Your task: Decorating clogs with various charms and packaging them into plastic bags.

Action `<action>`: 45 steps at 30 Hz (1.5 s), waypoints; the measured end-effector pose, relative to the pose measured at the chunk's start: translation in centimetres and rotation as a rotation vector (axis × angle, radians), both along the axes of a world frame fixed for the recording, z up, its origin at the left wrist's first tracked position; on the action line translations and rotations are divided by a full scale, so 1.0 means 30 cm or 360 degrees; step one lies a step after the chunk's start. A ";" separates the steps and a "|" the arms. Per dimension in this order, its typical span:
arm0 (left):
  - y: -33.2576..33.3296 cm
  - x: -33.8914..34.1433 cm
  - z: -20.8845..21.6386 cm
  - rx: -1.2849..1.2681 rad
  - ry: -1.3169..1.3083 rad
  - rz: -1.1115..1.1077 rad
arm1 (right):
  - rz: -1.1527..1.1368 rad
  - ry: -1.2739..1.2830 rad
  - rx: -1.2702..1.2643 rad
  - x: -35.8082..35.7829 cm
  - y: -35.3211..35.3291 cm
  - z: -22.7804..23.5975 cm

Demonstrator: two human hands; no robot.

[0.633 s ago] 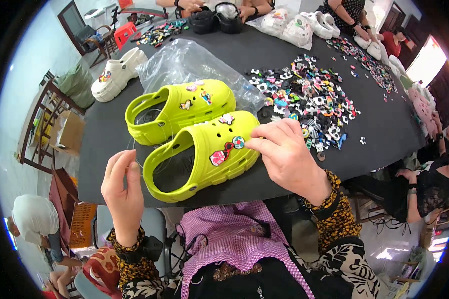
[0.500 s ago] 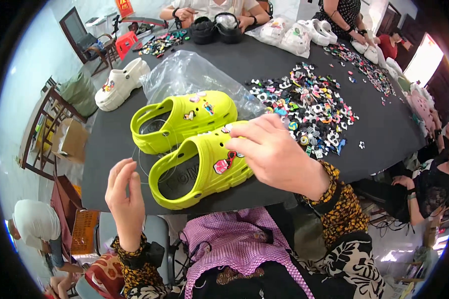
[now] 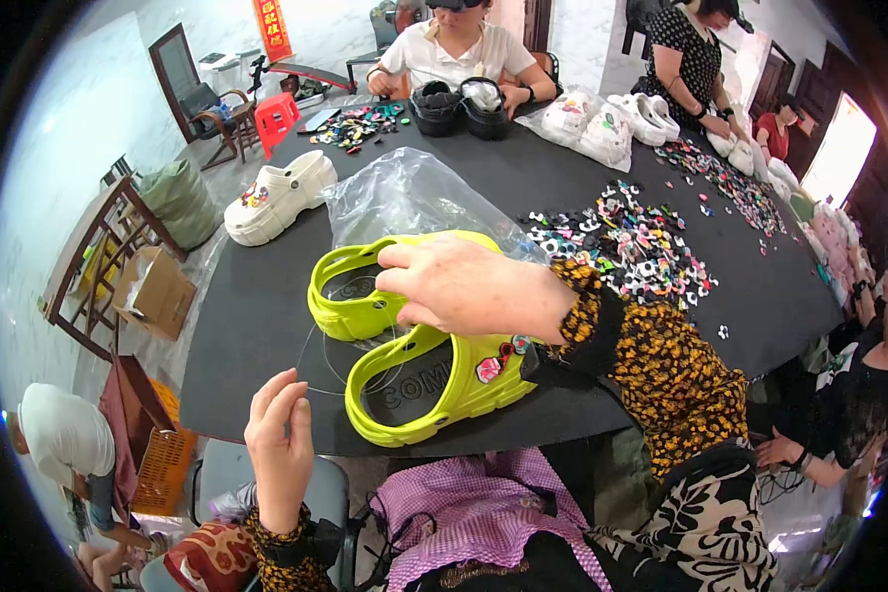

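Two lime-green clogs (image 3: pixel 419 331) sit centre frame near the front edge of a black table (image 3: pixel 266 306), one behind the other. One white clog (image 3: pixel 278 195) at upper left, two black clogs (image 3: pixel 461 107) at top centre, a clear plastic bag (image 3: pixel 409 197) behind the green pair. Shoe charms (image 3: pixel 631 247) spread centre-right — too many to count. Room: pale walls, wooden chairs at left, co-workers seated along top & right. Right hand (image 3: pixel 464 288), fingers loosely curled, rests across both green clogs. Left hand (image 3: pixel 281 439), lower left, off the table — fingers pinched narrow on a thin clear thread (image 3: pixel 316 370).
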State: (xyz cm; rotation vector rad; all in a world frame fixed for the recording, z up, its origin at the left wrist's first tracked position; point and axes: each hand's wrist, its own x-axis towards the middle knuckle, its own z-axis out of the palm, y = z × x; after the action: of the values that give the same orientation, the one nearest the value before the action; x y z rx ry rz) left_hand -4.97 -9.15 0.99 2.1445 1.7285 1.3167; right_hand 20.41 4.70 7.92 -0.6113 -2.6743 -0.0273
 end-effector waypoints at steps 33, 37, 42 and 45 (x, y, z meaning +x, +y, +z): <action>0.618 -0.049 0.013 -0.0417 -0.0060 -0.0209 | -0.0716 -0.0600 -0.0138 0.458 -0.315 0.186; 0.754 -0.006 -0.049 -0.0651 0.0034 0.0095 | -0.0788 -0.0646 -0.0165 0.517 -0.344 0.167; 0.778 0.058 -0.108 -0.0949 -0.0517 0.0034 | -0.0743 -0.0520 -0.0148 0.558 -0.349 0.131; 0.775 0.104 -0.074 -0.1287 -0.0593 -0.0121 | -0.0686 -0.0494 -0.0131 0.560 -0.336 0.113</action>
State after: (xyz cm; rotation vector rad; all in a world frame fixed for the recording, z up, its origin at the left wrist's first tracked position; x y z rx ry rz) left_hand -1.84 14.11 -1.24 1.3928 1.6071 0.7283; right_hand 37.21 -5.38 11.32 -1.2943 -2.7858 -0.1420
